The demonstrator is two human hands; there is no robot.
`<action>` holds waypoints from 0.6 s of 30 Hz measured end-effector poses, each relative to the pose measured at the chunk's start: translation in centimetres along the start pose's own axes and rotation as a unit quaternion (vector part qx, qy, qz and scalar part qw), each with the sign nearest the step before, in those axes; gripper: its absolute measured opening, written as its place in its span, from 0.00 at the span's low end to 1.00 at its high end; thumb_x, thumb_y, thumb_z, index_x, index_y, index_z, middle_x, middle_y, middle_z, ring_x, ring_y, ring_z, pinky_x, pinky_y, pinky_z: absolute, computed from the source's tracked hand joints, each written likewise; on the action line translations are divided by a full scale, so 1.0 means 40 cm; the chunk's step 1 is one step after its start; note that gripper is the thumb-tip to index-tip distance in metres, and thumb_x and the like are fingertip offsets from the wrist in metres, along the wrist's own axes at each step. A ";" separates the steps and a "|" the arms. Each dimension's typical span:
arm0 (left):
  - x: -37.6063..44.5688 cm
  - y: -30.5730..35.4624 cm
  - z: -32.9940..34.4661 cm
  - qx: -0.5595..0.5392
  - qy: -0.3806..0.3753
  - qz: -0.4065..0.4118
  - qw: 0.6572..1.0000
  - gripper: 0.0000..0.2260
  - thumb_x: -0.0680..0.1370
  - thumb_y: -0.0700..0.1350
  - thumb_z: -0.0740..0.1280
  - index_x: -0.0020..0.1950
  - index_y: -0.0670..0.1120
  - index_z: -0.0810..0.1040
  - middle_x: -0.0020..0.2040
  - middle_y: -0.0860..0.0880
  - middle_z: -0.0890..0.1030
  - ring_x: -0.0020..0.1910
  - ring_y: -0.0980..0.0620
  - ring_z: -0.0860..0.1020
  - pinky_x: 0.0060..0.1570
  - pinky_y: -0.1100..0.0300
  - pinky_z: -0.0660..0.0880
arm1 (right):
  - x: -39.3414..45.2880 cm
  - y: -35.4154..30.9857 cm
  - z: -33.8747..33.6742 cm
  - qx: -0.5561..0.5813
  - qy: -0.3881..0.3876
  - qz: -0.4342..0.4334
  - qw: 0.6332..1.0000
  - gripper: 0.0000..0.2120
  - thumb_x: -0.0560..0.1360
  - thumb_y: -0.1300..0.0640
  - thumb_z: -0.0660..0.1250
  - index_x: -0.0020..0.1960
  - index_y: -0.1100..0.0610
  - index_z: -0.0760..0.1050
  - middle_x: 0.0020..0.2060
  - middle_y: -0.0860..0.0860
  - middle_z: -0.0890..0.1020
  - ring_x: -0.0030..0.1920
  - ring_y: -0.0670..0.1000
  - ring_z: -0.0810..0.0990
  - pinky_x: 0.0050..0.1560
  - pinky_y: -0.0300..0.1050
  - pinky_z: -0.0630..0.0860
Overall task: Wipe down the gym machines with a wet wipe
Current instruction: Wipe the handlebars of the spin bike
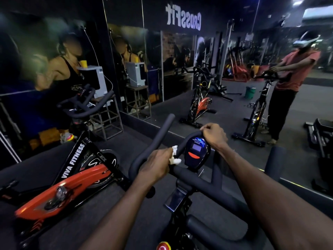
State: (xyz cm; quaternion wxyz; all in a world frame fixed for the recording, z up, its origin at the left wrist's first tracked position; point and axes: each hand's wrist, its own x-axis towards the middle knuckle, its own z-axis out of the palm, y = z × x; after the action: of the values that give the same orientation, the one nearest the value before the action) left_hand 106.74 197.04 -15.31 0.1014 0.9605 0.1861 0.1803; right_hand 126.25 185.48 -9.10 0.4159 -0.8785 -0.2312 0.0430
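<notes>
- Both forearms reached out from the bottom of the view toward the black handlebar (pixel 198 179) of the exercise bike the person stood at; the left hand (pixel 158 164) sat on the left bend of the bar, the right hand (pixel 215 136) on the far loop above the console.
- Fingers of the left hand were curled shut around the wet wipe (pixel 174 156), a crumpled white wad poking out past the knuckles and pressed against the bar just left of the console (pixel 197 152).
- Fingers of the right hand were folded over the top of the loop, gripping the bar itself and holding nothing else, as if to steady the bike.
- Risk, as I judged it: the wipe lay right beside the lit screen, so a wet swipe to the right of the fingers could push moisture into the display or press the orange button below it.
- Bunched so small, the wipe offered little surface; the bare fingers might rub the foam more than the cloth did, leaving streaks or missed stretches.
- Only a corner seemed pinched, so a hard stroke round the bend could drag it loose onto the floor (pixel 147 213).
- Another orange bike (pixel 72 184) stood well to the left of the fingers, apparently yet to be wiped.
</notes>
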 end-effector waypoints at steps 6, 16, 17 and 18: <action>-0.095 0.109 0.005 -0.015 -0.034 0.046 0.998 0.11 0.74 0.34 0.62 0.53 0.47 0.70 0.53 0.45 0.76 0.53 0.43 0.75 0.45 0.52 0.70 | -0.011 -0.010 -0.005 -0.006 0.011 0.007 1.000 0.14 0.76 0.54 0.61 0.56 0.47 0.82 0.60 0.52 0.82 0.61 0.60 0.78 0.58 0.49 0.71; -0.110 0.128 0.070 -0.029 0.045 -0.098 0.994 0.12 0.76 0.41 0.62 0.59 0.47 0.70 0.51 0.45 0.75 0.54 0.38 0.75 0.50 0.51 0.74 | -0.017 -0.009 -0.013 0.003 -0.004 -0.007 1.000 0.14 0.77 0.53 0.61 0.57 0.47 0.81 0.60 0.54 0.82 0.62 0.62 0.78 0.61 0.51 0.72; -0.112 0.160 0.084 -0.091 0.054 -0.121 0.987 0.07 0.78 0.45 0.61 0.56 0.50 0.71 0.50 0.46 0.75 0.53 0.38 0.75 0.51 0.52 0.74 | -0.016 -0.008 -0.017 0.005 -0.007 -0.011 1.000 0.14 0.77 0.53 0.60 0.57 0.47 0.81 0.60 0.54 0.82 0.62 0.62 0.78 0.61 0.51 0.72; -0.113 0.185 0.095 -0.124 0.080 -0.136 0.980 0.04 0.78 0.47 0.60 0.52 0.52 0.70 0.50 0.46 0.74 0.52 0.39 0.76 0.51 0.53 0.74 | -0.014 -0.006 -0.018 0.008 -0.016 -0.012 1.000 0.14 0.76 0.54 0.60 0.57 0.47 0.81 0.60 0.54 0.82 0.62 0.62 0.78 0.61 0.51 0.72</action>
State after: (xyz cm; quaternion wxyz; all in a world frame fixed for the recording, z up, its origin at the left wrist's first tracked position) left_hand 106.66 188.05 -18.26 0.2278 0.8887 0.2989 0.2628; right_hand 125.85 184.84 -8.52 0.4194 -0.8717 -0.2476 0.0537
